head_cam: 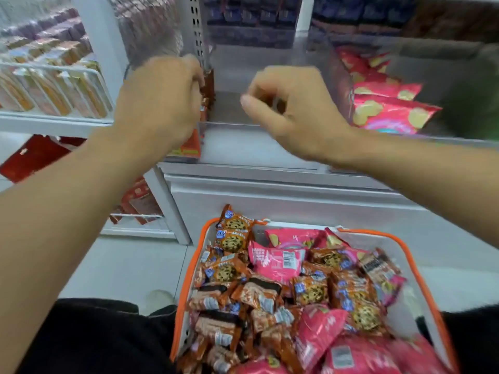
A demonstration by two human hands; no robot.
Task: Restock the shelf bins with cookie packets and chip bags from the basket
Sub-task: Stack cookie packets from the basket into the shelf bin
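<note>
Both hands are up at the clear bin (235, 125) on the shelf. Left hand (159, 101) has its fingers curled round orange cookie packets (208, 87) at the bin's left end, right hand (294, 109) is loosely curled and holding nothing. Basket (189, 271) of cookies and pink chip bags (275, 261) sits well below both hands

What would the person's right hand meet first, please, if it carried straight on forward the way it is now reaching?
The right hand points into the clear shelf bin. Ahead of it only the bin's bare floor and back wall show, so the way looks free up to them, though blur makes the depth uncertain.
</note>
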